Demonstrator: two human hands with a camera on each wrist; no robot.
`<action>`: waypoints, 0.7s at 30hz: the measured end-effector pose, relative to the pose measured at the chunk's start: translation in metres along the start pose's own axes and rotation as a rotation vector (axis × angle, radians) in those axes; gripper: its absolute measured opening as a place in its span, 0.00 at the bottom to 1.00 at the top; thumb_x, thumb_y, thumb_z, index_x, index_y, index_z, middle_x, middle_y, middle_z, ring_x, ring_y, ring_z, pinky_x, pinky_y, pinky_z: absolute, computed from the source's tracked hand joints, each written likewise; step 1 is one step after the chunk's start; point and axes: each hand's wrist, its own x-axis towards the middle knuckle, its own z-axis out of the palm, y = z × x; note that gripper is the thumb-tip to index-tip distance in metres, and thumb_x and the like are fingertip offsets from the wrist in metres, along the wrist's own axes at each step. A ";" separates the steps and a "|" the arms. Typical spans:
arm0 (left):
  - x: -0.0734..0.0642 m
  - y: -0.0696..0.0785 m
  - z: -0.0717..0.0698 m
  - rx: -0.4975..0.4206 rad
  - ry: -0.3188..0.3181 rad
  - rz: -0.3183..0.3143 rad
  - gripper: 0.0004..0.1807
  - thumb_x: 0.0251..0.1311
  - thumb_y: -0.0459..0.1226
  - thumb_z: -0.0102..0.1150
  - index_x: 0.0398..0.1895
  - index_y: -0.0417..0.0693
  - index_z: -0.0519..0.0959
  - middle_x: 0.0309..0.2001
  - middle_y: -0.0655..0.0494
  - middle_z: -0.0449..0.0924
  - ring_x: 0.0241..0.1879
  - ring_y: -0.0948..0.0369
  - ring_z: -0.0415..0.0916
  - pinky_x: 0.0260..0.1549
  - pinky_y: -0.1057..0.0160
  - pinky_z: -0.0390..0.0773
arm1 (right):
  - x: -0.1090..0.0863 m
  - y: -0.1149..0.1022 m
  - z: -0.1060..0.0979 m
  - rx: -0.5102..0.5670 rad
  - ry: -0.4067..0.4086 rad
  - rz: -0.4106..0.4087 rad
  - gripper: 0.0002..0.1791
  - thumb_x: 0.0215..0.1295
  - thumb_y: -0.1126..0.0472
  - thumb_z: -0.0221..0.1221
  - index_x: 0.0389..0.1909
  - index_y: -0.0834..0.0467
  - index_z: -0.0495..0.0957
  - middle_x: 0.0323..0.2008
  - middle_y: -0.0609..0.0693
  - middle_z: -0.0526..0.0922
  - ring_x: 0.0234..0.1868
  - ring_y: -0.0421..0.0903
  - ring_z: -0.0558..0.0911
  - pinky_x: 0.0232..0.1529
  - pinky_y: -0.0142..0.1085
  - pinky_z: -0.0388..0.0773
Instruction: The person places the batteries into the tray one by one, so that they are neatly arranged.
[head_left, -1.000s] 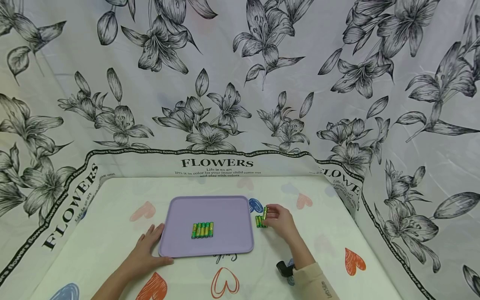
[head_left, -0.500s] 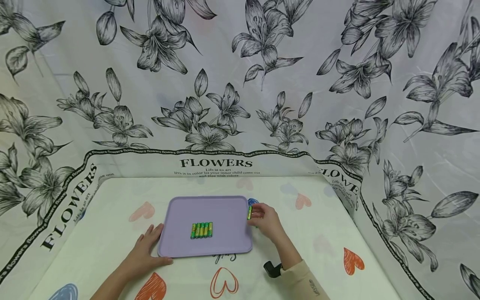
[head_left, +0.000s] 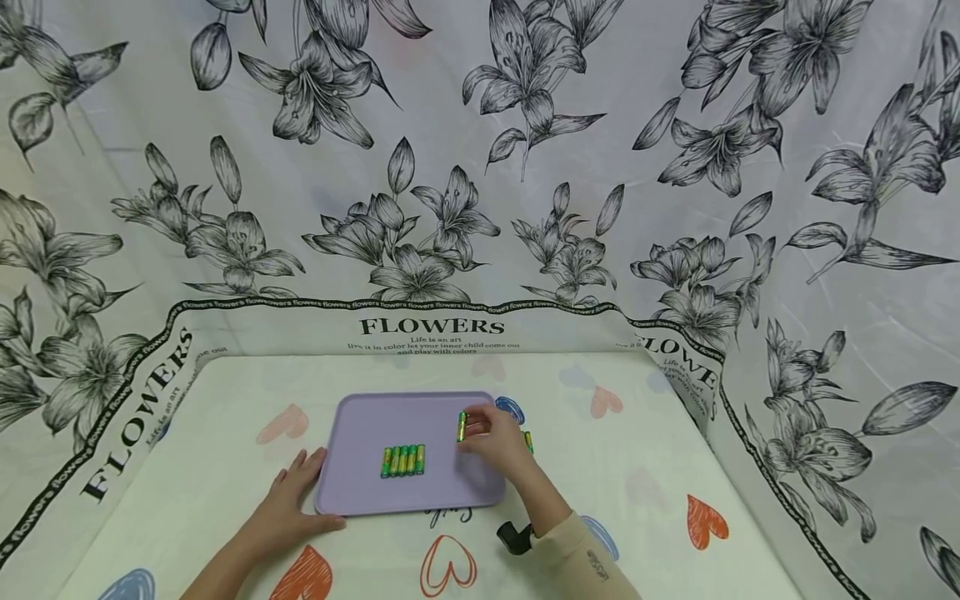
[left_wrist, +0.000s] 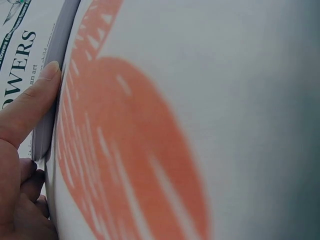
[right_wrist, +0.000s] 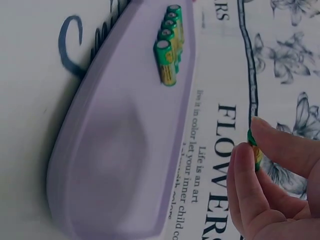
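My right hand [head_left: 495,437] pinches one green and yellow battery [head_left: 462,427] between thumb and fingertips, held above the right part of a purple tray [head_left: 360,417]. In the right wrist view the same battery [right_wrist: 255,152] shows between the fingers. Several matching batteries [head_left: 402,461] lie side by side in a row on the tray. At the tray's left front corner rests my left hand [head_left: 288,504], its fingers spread along the side and its thumb on the front rim. The left wrist view shows the thumb [left_wrist: 37,100] against the tray edge.
Beyond the tray's right edge lie more batteries [head_left: 528,441] on the table, mostly hidden behind my right hand. A black piece [head_left: 514,538] sits at the right wrist beside the sleeve. A heart-print cloth [head_left: 645,542] covers the table; a flower-print curtain stands behind.
My right hand has lifted a battery from the group right of the tray and carried it left over the tray. The left hand and the row have stayed put.
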 end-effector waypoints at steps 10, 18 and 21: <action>-0.001 0.003 -0.002 0.007 0.008 -0.001 0.68 0.38 0.57 0.80 0.80 0.42 0.52 0.79 0.31 0.45 0.77 0.30 0.36 0.73 0.28 0.36 | 0.006 0.001 0.028 -0.025 -0.055 0.002 0.29 0.49 0.69 0.75 0.55 0.60 0.80 0.43 0.49 0.85 0.41 0.41 0.85 0.42 0.32 0.85; -0.001 0.005 -0.001 0.011 0.002 -0.007 0.68 0.38 0.57 0.79 0.80 0.42 0.51 0.79 0.31 0.44 0.77 0.30 0.36 0.72 0.27 0.36 | 0.012 0.012 0.051 -0.062 -0.082 0.013 0.28 0.46 0.71 0.76 0.51 0.61 0.82 0.37 0.48 0.85 0.37 0.39 0.83 0.40 0.29 0.84; -0.001 0.005 -0.002 0.015 -0.003 -0.012 0.68 0.38 0.57 0.80 0.80 0.43 0.51 0.79 0.31 0.44 0.77 0.30 0.36 0.72 0.26 0.37 | 0.011 0.017 0.057 -0.086 -0.095 0.016 0.28 0.45 0.71 0.77 0.51 0.61 0.81 0.36 0.48 0.85 0.36 0.38 0.82 0.39 0.29 0.83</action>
